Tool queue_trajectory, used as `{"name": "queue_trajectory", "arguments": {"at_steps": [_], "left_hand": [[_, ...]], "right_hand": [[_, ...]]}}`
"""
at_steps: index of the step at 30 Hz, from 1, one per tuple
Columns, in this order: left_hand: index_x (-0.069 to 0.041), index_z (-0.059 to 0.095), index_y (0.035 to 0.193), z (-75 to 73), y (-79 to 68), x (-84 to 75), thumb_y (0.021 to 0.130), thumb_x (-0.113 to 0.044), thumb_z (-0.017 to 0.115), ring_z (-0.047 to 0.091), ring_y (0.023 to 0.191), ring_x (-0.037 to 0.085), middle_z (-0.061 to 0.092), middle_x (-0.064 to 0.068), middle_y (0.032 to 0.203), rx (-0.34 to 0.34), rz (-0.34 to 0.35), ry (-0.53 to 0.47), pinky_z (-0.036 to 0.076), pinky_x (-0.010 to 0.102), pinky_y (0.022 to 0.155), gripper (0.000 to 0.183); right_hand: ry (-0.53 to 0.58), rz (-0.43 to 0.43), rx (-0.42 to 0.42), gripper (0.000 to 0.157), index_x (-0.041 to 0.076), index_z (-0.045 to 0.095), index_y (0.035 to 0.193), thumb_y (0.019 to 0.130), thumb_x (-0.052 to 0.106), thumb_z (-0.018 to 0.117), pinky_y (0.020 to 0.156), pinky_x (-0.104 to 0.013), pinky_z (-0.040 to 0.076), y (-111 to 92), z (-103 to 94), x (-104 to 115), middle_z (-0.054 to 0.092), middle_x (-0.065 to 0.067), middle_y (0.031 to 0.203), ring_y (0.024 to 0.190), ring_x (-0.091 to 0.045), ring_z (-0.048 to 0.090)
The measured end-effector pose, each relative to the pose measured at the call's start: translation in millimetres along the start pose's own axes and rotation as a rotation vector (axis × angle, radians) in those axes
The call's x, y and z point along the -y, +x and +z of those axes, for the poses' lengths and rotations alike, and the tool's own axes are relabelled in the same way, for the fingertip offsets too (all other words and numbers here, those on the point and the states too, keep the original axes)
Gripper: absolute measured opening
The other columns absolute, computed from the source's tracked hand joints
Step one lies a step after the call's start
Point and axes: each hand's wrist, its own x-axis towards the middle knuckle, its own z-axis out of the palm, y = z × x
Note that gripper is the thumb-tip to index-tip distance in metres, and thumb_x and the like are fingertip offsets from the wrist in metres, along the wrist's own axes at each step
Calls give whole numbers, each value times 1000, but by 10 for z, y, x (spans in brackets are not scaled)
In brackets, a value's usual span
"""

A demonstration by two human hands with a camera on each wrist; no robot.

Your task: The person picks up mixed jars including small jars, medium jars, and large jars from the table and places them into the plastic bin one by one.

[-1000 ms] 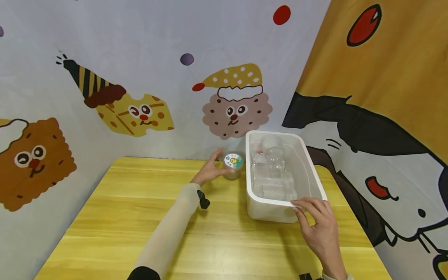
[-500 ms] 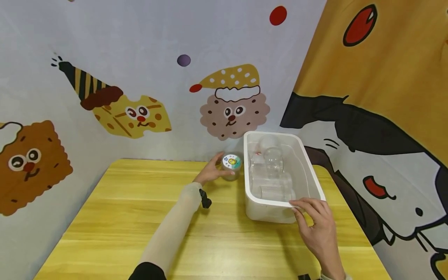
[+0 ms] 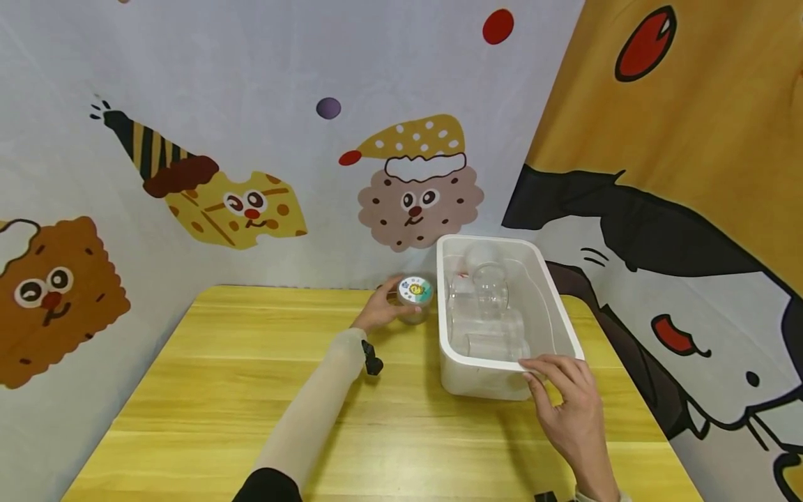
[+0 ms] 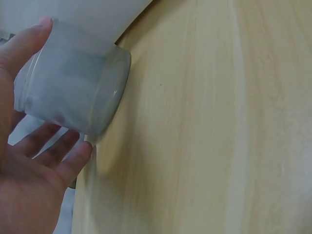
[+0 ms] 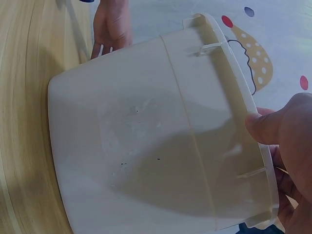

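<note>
My left hand [image 3: 380,308] is wrapped round a clear plastic jar [image 3: 415,290] with a printed white-and-green lid, at the table's back edge just left of the bin. The left wrist view shows the thumb on one side of the jar's wall [image 4: 80,80] and the fingers on the other. The jar stands on the table. With the right hand [image 3: 572,408] I grip the near right rim of a white plastic bin [image 3: 479,361], thumb outside and fingers over the edge. Several clear jars [image 3: 489,328] lie inside the bin, mostly along its left side.
The wood-grain table [image 3: 251,390] extends to the left and in front of the bin. A cartoon-printed cloth [image 3: 263,84] hangs directly behind the table and along its right side.
The left hand has moved slightly right and its thumb and fingers have come in round the jar. The right hand keeps its place on the bin's rim. The head view shifted slightly.
</note>
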Motion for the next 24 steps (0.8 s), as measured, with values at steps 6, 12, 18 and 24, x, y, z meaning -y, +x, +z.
{"name": "queue_trajectory", "arguments": {"at_steps": [6,12,18,24], "left_hand": [[-25,40,157,25,-22,-11,79,-41,89,50,139,30,53,4,148,-6,-7,-14,46,49,114,93],[-26,41,157,27,-37,22,78,-42,90,52,136,28,54,2,146,-14,-2,-23,49,47,110,94],[-29,43,154,0,-75,-1,78,-43,90,53,134,28,56,0,144,-27,32,-20,49,48,110,90],[-26,45,154,-58,-133,-76,78,-42,90,55,132,29,58,1,142,-35,66,-8,50,49,108,90]], "right_hand": [[3,-4,-3,38,15,81,106,75,-6,84,94,-16,32,-3,-3,-3,73,-6,102,96,-24,54],[-1,29,24,34,15,81,106,78,-4,83,95,-16,31,-19,-16,-5,72,-6,103,98,-24,54],[-1,16,19,34,15,81,106,78,-5,83,95,-15,32,-8,-20,0,73,-6,102,97,-24,54],[-5,-12,8,35,15,81,106,76,-5,83,95,-15,32,11,-18,7,73,-6,102,96,-25,55]]}}
